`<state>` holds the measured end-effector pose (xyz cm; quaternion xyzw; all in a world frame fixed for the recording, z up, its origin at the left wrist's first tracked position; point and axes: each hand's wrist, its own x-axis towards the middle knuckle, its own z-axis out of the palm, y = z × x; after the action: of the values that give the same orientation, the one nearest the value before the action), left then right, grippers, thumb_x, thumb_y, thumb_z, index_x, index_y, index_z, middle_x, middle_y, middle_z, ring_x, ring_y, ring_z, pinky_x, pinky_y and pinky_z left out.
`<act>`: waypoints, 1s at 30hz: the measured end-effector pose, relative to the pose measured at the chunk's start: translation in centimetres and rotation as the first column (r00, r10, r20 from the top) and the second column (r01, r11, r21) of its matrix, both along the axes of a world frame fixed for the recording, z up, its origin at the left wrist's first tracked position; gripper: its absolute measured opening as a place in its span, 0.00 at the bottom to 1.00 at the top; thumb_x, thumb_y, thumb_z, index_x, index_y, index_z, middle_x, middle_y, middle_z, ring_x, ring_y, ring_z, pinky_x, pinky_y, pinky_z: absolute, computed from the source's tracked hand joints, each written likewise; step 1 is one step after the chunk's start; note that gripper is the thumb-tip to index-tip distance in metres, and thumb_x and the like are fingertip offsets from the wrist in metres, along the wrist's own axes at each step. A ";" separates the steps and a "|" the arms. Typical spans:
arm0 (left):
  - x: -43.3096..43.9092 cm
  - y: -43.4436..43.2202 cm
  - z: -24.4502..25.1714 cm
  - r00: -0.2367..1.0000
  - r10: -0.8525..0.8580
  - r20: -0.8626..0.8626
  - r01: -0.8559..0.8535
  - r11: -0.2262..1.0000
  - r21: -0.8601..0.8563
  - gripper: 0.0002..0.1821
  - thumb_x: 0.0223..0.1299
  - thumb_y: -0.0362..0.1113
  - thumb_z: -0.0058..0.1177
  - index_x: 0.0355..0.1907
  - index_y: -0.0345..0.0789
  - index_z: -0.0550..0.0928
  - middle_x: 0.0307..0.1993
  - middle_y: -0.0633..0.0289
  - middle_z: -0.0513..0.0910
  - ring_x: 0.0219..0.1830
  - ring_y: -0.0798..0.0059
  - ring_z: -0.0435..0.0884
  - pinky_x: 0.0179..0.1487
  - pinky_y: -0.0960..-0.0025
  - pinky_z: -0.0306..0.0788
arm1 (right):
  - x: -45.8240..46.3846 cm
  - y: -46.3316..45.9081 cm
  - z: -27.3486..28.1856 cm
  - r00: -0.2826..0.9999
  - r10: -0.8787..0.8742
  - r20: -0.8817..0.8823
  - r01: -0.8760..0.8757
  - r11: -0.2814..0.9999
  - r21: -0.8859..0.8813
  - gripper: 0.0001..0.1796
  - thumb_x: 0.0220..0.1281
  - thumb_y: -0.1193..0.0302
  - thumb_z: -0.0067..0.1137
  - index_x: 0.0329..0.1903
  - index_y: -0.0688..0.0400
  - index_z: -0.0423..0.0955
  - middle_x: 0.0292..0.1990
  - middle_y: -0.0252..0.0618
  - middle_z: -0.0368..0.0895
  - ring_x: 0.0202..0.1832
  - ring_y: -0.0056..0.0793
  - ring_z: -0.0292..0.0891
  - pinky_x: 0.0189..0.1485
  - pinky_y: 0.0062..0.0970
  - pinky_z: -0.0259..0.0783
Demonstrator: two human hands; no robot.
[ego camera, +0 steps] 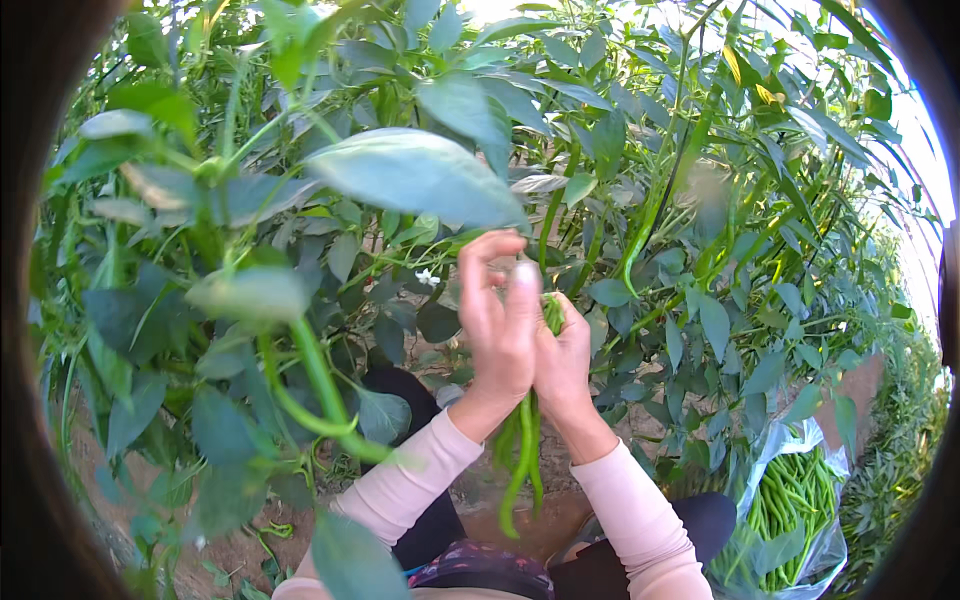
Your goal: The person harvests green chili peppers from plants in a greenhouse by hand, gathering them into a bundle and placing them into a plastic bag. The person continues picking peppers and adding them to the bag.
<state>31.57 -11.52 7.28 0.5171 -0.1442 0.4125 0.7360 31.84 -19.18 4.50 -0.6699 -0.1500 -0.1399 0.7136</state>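
Several long green chili peppers (pixel 523 457) hang below my hands in the middle, their stem ends inside my right hand (pixel 564 352), which is closed around them. Just left of it and touching or overlapping it, my left hand (pixel 499 330) is raised among the leaves, thumb and fingers curled near one another. Blur hides whether anything is between its fingertips. A curved green pepper (pixel 639 251) hangs on the plant to the right of my hands. Blurred peppers (pixel 319 375) hang close to the camera on the left.
Dense pepper plants (pixel 405 82) with broad leaves fill the space ahead and to both sides. A clear plastic bag (pixel 844 461) full of green peppers (pixel 787 502) stands at the lower right beside my knee. Bare soil (pixel 480 480) shows beneath my arms. A large leaf (pixel 420 172) hangs above my left hand.
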 end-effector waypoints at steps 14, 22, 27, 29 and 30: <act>5.3 -15.0 4.1 0.877 -0.311 -0.368 0.470 0.714 0.519 0.52 0.61 0.51 0.53 0.73 0.28 0.38 0.69 0.35 0.53 0.72 0.42 0.51 0.72 0.44 0.46 | 7.3 -1.7 -1.0 0.956 0.291 -0.044 -0.294 0.951 -0.098 0.13 0.72 0.66 0.52 0.52 0.59 0.74 0.20 0.25 0.70 0.20 0.12 0.64 0.22 0.18 0.61; 4.9 -15.6 3.8 0.976 -0.212 -0.057 0.185 0.655 0.732 0.36 0.62 0.40 0.53 0.68 0.25 0.58 0.61 0.30 0.66 0.66 0.39 0.66 0.70 0.48 0.56 | 11.1 -13.3 2.7 0.994 -0.054 -0.091 0.076 0.962 0.262 0.24 0.73 0.64 0.49 0.65 0.62 0.61 0.18 0.27 0.62 0.18 0.16 0.60 0.23 0.18 0.64; 12.4 -8.0 5.3 0.927 -0.348 0.139 0.293 0.904 0.310 0.08 0.64 0.32 0.51 0.35 0.28 0.81 0.27 0.62 0.82 0.27 0.76 0.82 0.31 0.70 0.76 | 11.4 -16.2 3.0 1.000 0.027 -0.011 -0.022 0.949 0.316 0.24 0.73 0.64 0.49 0.65 0.63 0.60 0.17 0.26 0.62 0.21 0.16 0.59 0.28 0.17 0.62; 18.4 -4.3 6.8 0.984 -0.170 0.054 0.164 0.982 0.097 0.07 0.66 0.29 0.50 0.38 0.29 0.82 0.30 0.62 0.82 0.31 0.81 0.81 0.33 0.74 0.73 | 11.2 -16.4 3.4 0.999 0.022 -0.031 -0.010 0.933 0.360 0.22 0.74 0.66 0.48 0.64 0.63 0.62 0.18 0.27 0.62 0.21 0.17 0.60 0.27 0.19 0.63; 21.5 -3.1 7.5 0.997 0.006 -0.077 0.003 0.994 0.110 0.08 0.66 0.29 0.50 0.39 0.28 0.82 0.33 0.59 0.84 0.35 0.80 0.81 0.38 0.75 0.74 | 11.1 -16.4 3.6 0.999 0.030 -0.040 -0.012 0.918 0.396 0.22 0.74 0.65 0.48 0.63 0.63 0.63 0.18 0.27 0.62 0.20 0.17 0.60 0.27 0.20 0.63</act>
<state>53.06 -14.67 14.78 0.5727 -0.1377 0.3841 0.7110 42.96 -35.58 8.11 -0.5132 -0.1095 -0.1443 0.8389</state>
